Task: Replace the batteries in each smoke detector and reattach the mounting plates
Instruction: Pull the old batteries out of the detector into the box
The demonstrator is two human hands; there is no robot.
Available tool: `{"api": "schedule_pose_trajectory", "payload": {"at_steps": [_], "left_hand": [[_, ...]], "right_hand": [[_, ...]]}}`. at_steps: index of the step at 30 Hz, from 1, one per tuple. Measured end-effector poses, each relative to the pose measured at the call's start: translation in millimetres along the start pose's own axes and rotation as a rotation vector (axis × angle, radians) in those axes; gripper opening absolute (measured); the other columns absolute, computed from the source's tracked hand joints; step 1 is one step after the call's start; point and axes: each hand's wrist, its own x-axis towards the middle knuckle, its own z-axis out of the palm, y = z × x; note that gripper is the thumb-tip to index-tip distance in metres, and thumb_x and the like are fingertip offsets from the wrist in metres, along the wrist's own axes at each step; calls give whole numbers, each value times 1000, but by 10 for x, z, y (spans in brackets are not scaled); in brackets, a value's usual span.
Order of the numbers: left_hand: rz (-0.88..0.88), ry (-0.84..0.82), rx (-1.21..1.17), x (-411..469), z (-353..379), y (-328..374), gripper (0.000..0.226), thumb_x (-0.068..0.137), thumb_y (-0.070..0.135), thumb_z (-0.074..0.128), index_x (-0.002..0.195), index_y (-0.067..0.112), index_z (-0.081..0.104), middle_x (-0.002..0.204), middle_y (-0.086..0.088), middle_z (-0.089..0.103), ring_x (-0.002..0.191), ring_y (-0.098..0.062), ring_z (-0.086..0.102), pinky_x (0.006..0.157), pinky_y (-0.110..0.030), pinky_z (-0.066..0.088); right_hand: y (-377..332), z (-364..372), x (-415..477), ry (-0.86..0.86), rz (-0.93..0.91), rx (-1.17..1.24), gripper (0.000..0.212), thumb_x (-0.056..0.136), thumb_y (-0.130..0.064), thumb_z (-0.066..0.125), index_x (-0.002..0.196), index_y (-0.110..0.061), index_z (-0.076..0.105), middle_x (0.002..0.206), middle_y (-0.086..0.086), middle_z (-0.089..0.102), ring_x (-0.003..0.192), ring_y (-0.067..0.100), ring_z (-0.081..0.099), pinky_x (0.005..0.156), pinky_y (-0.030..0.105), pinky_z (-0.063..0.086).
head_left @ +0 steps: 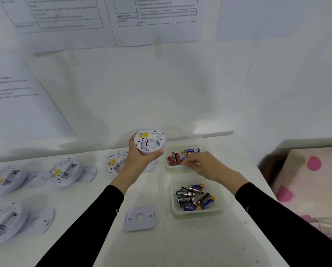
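Nearest me, a loose mounting plate (140,217) lies mid-bench. Left hand (140,160) wraps the smoke detector (149,140), raised above the rear edge, bay empty. Right hand (197,162) curls among batteries (173,158) in the far tray (206,145), rear right corner; grip unconfirmed. I advise one cell, polarity checked before seating.

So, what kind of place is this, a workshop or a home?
Probably a makeshift work station in an ordinary room. Printed sheets are stuck on the wall, smoke detectors and two battery trays lie on a white table, and pink-spotted fabric at the right suggests a home.
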Motion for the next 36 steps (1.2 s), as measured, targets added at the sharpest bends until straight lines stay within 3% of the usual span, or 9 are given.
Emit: {"api": "schedule_pose_trajectory", "payload": {"at_steps": [7,12,17,19,22,26,29,33,36], "left_hand": [[76,52,58,1,0,-45,92,69,3,88,138,28,33,131,14,51,117,7,54,85,-14,53],[130,102,76,-15,-14,-55,96,63,0,90,135,21,31,131,12,50,114,9,56,90,-19,53],[135,99,52,-31,-55,-27,98,66,-4,88,140,19,28,131,14,50,112,11,56,80,-15,54],[154,105,50,-29,-52,-16,99,66,-8,86,141,17,27,132,13,48,113,11,55,74,-14,54],[178,96,47,-34,-32,0,99,66,-11,85,141,17,25,132,13,46,112,13,54,74,-14,54],[189,95,40,-46,-30,-12,101,67,-8,86,142,21,24,134,13,46,115,11,54,80,-16,55],[180,90,44,-59,-16,-16,105,65,-5,88,143,24,24,138,14,45,121,7,52,95,-33,56],[164,72,34,-86,45,-6,106,65,-5,88,144,24,24,140,11,45,122,5,52,100,-47,53],[162,31,19,-115,106,9,106,65,-9,86,145,20,22,137,8,48,119,2,57,98,-46,54]], "right_hand": [[-203,-73,410,-21,44,-24,27,99,-29,50,108,-14,71,106,0,70,91,17,60,82,27,45],[-278,68,752,-142,126,-191,36,96,-32,55,127,-15,61,129,3,61,117,20,55,96,30,42],[-242,91,851,-178,176,-172,35,81,-35,74,109,-15,71,101,0,65,93,20,62,79,29,48],[-237,91,840,-135,131,-144,24,80,-27,76,98,-14,69,91,-3,59,85,19,59,71,26,45],[-228,66,717,-45,122,126,22,79,-18,76,93,-14,60,88,-2,63,78,18,58,70,27,46],[-289,-36,513,238,116,495,13,92,-21,63,104,-22,62,90,1,71,79,17,66,73,33,53],[-424,-162,384,313,140,768,29,100,-13,46,121,-25,63,103,-4,63,79,12,61,74,29,55],[-611,-189,243,330,-22,622,31,99,-9,49,125,-21,60,102,-5,65,83,8,62,78,16,50],[-744,-164,205,390,-130,642,18,85,-11,72,99,-12,62,91,3,73,84,15,69,79,25,55]]}}
